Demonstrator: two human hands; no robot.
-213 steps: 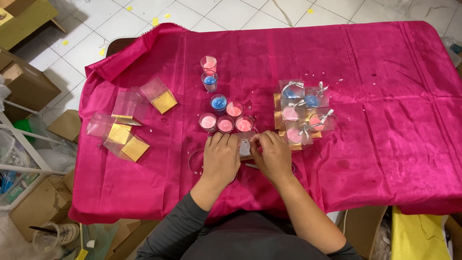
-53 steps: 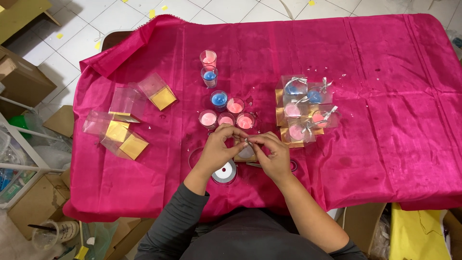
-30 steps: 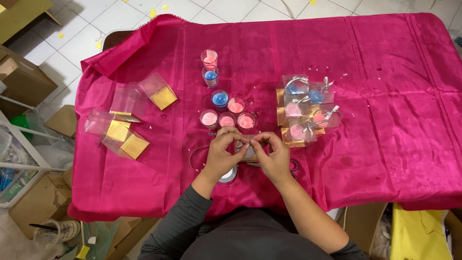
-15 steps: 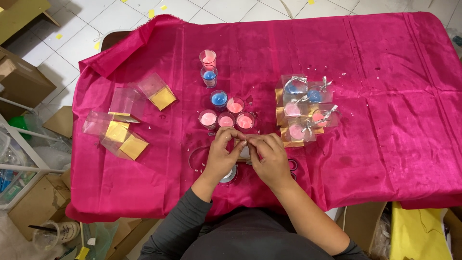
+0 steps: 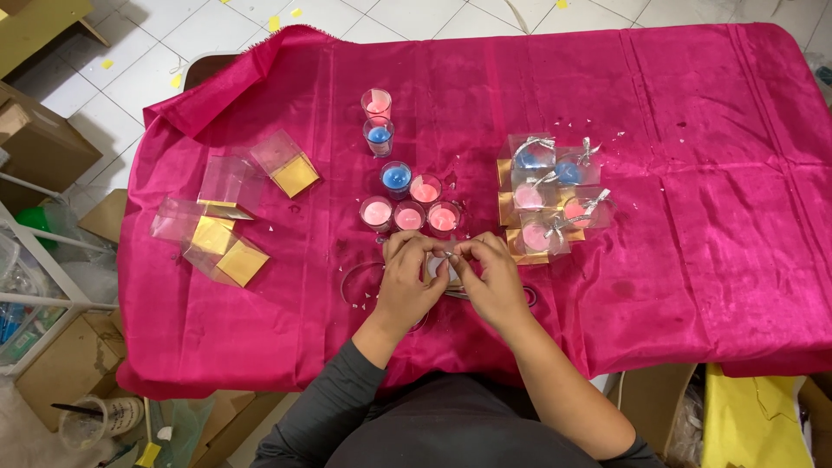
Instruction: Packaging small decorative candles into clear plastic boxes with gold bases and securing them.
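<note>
Glossy satin-like tablecloth; clear, probably plastic boxes

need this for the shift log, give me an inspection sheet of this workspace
surface: table under a magenta cloth, creased, with small pale scraps scattered on it.
job's things: a small clear item pinched between both hands, mostly hidden; loose pink and blue candles in glasses just beyond.
clutter: clear boxes with gold bases on the left; boxed candles tied with silver ribbon on the right.
grippers: left hand and right hand, fingertips meeting over the item.
cables: thin ribbon or wire loop beside the left hand; kind unclear.
surroundings: tiled floor, cardboard boxes on the left, yellow bag lower right.
</note>
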